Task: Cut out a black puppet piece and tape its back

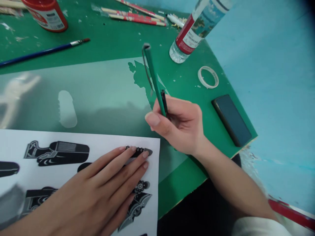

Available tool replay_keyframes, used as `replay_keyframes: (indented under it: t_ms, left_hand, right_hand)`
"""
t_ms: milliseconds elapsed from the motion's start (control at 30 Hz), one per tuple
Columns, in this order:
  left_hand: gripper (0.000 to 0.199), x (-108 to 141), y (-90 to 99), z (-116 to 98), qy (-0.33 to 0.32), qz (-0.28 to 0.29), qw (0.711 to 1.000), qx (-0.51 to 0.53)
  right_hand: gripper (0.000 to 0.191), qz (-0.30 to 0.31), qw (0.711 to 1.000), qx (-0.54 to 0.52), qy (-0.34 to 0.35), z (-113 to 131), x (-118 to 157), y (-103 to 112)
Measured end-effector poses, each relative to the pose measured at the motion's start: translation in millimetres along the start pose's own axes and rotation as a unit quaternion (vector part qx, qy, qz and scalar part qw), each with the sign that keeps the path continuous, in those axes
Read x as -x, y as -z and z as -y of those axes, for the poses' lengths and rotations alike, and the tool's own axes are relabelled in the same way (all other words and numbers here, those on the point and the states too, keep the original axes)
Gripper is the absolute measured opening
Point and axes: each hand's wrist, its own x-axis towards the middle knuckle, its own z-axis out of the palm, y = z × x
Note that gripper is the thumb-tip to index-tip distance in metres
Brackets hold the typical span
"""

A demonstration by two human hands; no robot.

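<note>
My left hand (105, 186) lies flat, its fingers stretched out over a white sheet (105, 140) printed with black and grey shapes. Its fingertips partly cover a small dark shape near the sheet's upper right corner. Above the table, my right hand (179, 121) holds a green pen (154, 77) upright between thumb and fingers, with a black clip-like part beside it. Under the printed sheet lies a translucent sheet (103, 78) with an irregular cut-out at its upper right. A small pale oval piece (67, 109) rests on it.
On the green table (115, 42) are a red jar (49, 16), a blue brush (44, 52), wrapped sticks (137, 18), a water bottle (190, 36), a tape ring (208, 77) and a phone (231, 119). A blurred white object (11, 98) is at the left. A blue wall borders the right.
</note>
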Motion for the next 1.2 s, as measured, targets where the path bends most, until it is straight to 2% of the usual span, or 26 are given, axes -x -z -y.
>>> replay_keyframes:
  t_ms: [133, 267, 333, 467, 533, 667, 800, 933, 1067, 1200]
  left_hand:
    - [0.056, -3, 0.9, 1, -0.007, 0.003, 1.000, -0.004]
    - [0.054, -3, 2.5, 1, -0.010, -0.003, 1.000, -0.002]
    - [0.054, -3, 3.1, 1, -0.011, -0.004, 1.000, -0.001]
    - [0.054, -4, 3.4, 1, -0.006, -0.008, 1.000, -0.001]
    - [0.054, -4, 3.4, 1, -0.003, -0.008, 1.000, 0.002]
    - [0.053, -5, 3.7, 1, 0.006, -0.013, 1.000, 0.008]
    - [0.054, -6, 4.3, 2, 0.006, -0.016, 1.000, 0.012]
    - [0.055, -5, 4.0, 3, 0.005, -0.022, 1.000, 0.016]
    - [0.056, -3, 2.5, 2, 0.009, -0.039, 0.999, 0.025]
    - [0.059, -2, 1.2, 2, 0.014, -0.038, 0.999, 0.023]
  right_hand:
    - [0.047, -0.025, 0.996, -0.057, -0.070, 1, -4, 4]
    - [0.046, 0.012, 0.984, -0.135, -0.117, -4, -8, 1]
    - [0.039, 0.027, 0.978, -0.167, -0.118, -6, -9, 0]
    - [0.021, 0.014, 0.973, -0.197, -0.117, -7, -10, 0]
    - [0.018, 0.010, 0.962, -0.236, -0.137, -7, -10, 1]
    - [0.008, 0.015, 0.922, -0.338, -0.190, -4, -14, 8]
    - [0.016, 0.023, 0.893, -0.393, -0.219, -3, -18, 15]
    - [0.030, 0.015, 0.891, -0.394, -0.227, -6, -23, 9]
    - [0.018, 0.019, 0.878, -0.418, -0.233, 1, -30, -4]
    - [0.020, 0.008, 0.850, -0.458, -0.259, 15, -38, -15]
